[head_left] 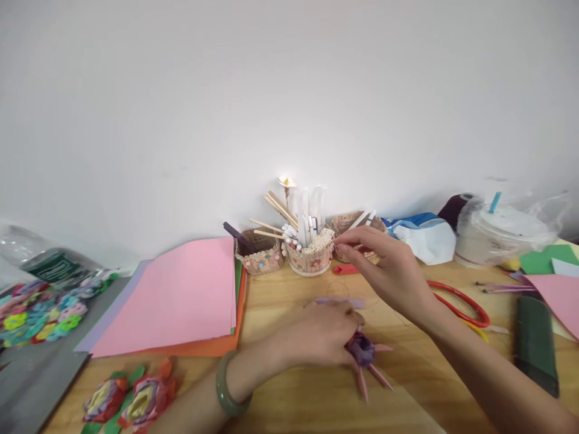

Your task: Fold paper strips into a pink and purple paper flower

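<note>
My left hand (316, 331), a green bangle (222, 386) on its wrist, is closed on a small purple paper flower (362, 349) just above the table. Pointed pink paper strips (380, 377) stick out from under the flower. Behind those fingers lies a lilac paper strip (346, 302). My right hand (391, 262) is raised in front of the woven baskets, thumb and forefinger pinched together. Whatever is between those fingertips is too small to tell. Nearest to them is the middle basket (310, 262), which holds cotton swabs, white sticks and a piece of lace.
Stacked coloured paper (176, 295) and two finished-looking paper flowers (142, 404) lie at left, near crocheted flowers (40, 313) and a bottle (54, 265). To the right are red-handled scissors (470, 304), a dark green case (536, 343) and a lidded cup (497, 229). A wall stands behind.
</note>
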`<state>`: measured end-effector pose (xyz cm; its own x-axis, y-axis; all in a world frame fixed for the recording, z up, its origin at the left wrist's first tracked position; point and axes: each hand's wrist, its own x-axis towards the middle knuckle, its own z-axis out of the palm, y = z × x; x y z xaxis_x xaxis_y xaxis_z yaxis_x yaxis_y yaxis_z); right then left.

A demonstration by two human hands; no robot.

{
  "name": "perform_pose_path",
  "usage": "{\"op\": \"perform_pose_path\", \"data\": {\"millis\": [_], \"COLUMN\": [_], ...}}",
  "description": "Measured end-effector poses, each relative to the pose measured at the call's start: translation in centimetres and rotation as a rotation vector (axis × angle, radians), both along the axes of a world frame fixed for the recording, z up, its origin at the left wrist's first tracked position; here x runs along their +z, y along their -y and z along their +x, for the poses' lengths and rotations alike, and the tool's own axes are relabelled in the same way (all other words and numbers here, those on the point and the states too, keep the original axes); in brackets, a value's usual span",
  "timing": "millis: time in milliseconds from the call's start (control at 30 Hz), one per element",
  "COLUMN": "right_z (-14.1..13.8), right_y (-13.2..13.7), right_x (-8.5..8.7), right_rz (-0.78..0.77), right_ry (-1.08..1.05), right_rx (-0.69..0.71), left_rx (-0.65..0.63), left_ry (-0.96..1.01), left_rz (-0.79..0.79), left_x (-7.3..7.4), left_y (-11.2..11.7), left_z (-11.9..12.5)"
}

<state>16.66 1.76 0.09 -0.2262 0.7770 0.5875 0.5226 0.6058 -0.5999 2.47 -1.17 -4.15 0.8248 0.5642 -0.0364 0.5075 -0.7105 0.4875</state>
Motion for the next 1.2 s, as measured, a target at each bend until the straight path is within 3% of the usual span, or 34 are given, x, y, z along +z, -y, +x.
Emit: {"op": "perform_pose_path", "data": {"millis": [133, 333, 467, 600, 700, 767, 833, 933, 1067, 1200], "right_z": [0.5, 1.9, 1.8, 1.1, 1.0, 1.2, 1.4, 1.2, 0.6, 0.4], "right_y": [0.1, 0.1, 0.2, 0.2, 0.1, 0.1, 0.2, 0.4, 0.9, 1.2], "right_x": [0.5, 1.4, 1.7, 1.6, 1.5, 1.4, 1.4, 1.3, 1.1, 0.9], "right_rz": [-0.024, -0.105, -0.29, -0.424, -0.384, -0.347, -0.304, -0.18, 0.131, 0.303], "right_ry": [0.012, -0.084, -0.027, -0.013, -0.07, -0.086, -0.074, -0.017, 0.096, 0.162], "right_rx": [-0.011, -0.219, -0.134, 0.056, 0.083, 0.087, 0.106, 0.129, 0.125, 0.113], "left_rx": [0.108, 0.519, 0.662, 0.601, 0.42, 0.358, 0.43, 0.518, 0.468, 0.471], "left_ry": [0.064, 0.475, 0.573, 0.544, 0.519, 0.627, 0.799, 0.891, 0.861, 0.913], "left_rz": [0.032, 0.245, 0.439, 0.535, 0.408, 0.31, 0.269, 0.285, 0.351, 0.39], "left_x": [-0.3, 1.5, 1.2, 1.1, 2.0, 2.9, 3.5, 3.8, 3.6, 3.3], "left_y": [-0.6, -1.6, -1.9, -1.9, -1.9, -1.9, -1.9, -1.7, -1.2, -0.9], "left_z": [0.3, -0.6, -1.4, -1.6, -2.1, -2.6, -2.9, -2.9, -2.3, -2.1]}}
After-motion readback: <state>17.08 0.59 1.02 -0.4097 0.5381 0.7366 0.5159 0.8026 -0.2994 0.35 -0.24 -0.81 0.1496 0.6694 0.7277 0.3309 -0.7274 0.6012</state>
